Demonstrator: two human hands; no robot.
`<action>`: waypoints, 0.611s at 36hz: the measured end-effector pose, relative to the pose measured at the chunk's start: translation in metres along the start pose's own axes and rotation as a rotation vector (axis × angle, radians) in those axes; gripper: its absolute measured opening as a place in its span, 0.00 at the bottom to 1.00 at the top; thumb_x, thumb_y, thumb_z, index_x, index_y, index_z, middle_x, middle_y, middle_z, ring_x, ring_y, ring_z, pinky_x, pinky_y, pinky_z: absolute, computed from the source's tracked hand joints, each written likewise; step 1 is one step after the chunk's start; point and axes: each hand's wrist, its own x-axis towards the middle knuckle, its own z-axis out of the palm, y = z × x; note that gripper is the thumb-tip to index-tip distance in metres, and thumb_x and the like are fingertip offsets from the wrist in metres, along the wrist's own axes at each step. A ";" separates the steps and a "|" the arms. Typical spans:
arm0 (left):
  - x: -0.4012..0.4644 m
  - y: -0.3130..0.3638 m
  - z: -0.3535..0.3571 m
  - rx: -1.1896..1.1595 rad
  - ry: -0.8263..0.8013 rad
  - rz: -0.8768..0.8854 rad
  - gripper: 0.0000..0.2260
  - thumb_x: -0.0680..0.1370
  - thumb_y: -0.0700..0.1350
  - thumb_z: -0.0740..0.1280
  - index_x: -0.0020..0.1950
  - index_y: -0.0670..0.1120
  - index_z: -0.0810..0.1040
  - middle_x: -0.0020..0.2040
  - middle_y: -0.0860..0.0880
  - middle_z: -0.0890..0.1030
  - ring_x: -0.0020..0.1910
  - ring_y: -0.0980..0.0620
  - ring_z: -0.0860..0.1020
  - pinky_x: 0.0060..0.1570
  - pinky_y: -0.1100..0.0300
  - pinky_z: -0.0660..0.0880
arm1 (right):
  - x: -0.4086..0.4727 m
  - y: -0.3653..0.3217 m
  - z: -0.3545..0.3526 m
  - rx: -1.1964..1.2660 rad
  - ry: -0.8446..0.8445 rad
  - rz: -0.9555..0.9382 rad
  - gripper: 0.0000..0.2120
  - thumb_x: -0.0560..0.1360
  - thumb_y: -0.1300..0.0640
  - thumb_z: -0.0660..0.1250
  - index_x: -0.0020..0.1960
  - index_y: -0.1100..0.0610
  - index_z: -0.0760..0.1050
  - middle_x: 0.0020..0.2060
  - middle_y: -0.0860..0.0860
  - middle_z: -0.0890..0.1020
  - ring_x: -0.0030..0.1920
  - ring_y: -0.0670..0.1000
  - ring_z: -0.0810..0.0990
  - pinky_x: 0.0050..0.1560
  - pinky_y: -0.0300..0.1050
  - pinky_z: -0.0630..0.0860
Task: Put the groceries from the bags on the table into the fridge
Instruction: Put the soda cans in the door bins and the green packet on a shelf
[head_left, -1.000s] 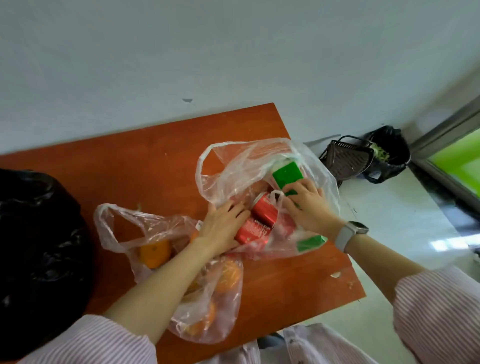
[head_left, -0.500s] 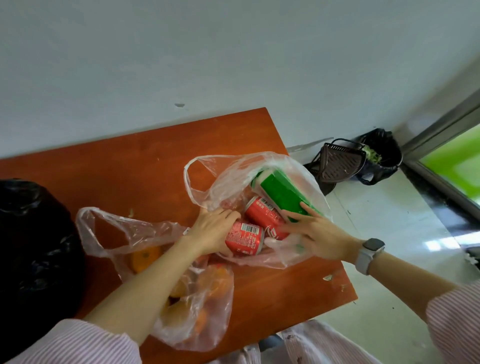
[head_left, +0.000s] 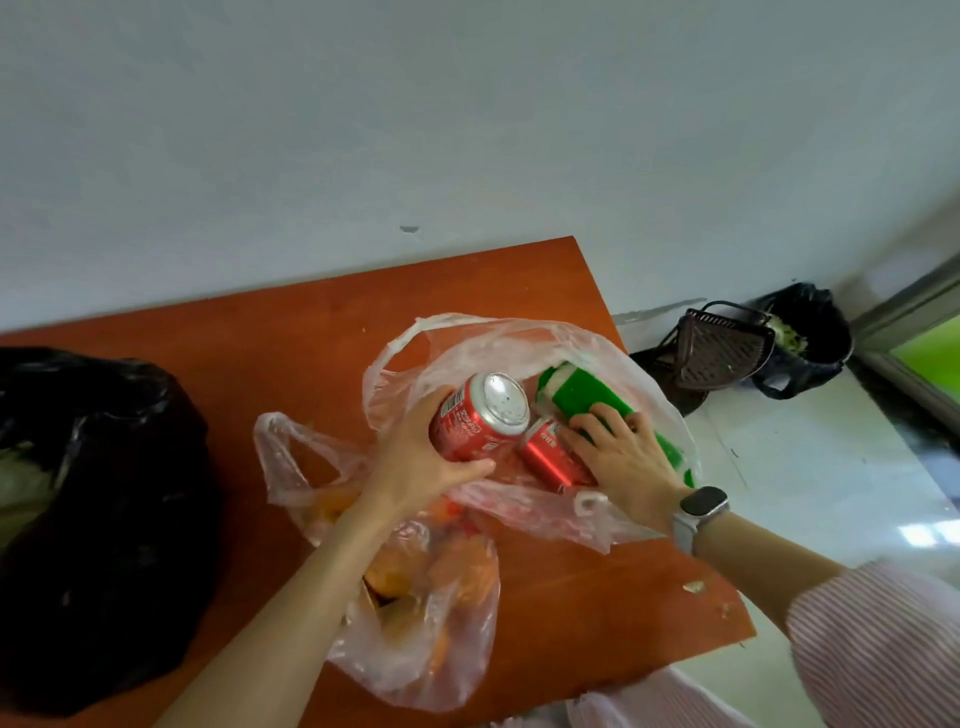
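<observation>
Unpacking is in hand: the left hand grips a red can lifted at the clear bag's mouth on the desk, the right hand rests flat-fingered on a second can and green carton, which probably need gripping next, fridge unseen.

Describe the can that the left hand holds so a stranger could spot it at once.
On the orange table, find the clear bag near its right edge. The left hand grips a red can above it, silver top showing; the other red can lies lower under the right hand.
</observation>
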 end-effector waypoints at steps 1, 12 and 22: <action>-0.001 0.002 -0.001 0.000 0.004 0.009 0.36 0.60 0.52 0.80 0.65 0.54 0.69 0.55 0.60 0.74 0.53 0.59 0.75 0.54 0.62 0.73 | 0.002 -0.001 -0.001 -0.014 -0.008 0.010 0.34 0.73 0.39 0.59 0.74 0.52 0.56 0.70 0.52 0.63 0.70 0.57 0.58 0.63 0.55 0.60; -0.008 0.020 0.002 0.279 0.056 0.086 0.38 0.63 0.56 0.77 0.70 0.53 0.66 0.55 0.59 0.65 0.61 0.61 0.59 0.65 0.60 0.54 | 0.016 -0.027 0.007 -0.002 0.062 0.263 0.43 0.60 0.30 0.68 0.63 0.60 0.71 0.62 0.57 0.72 0.65 0.60 0.64 0.58 0.61 0.66; -0.002 0.011 0.001 0.242 0.135 0.049 0.33 0.62 0.59 0.76 0.63 0.54 0.71 0.59 0.55 0.75 0.62 0.55 0.66 0.61 0.58 0.59 | 0.022 -0.032 0.005 -0.023 0.044 0.261 0.38 0.69 0.39 0.65 0.69 0.61 0.61 0.69 0.56 0.60 0.72 0.61 0.52 0.67 0.59 0.55</action>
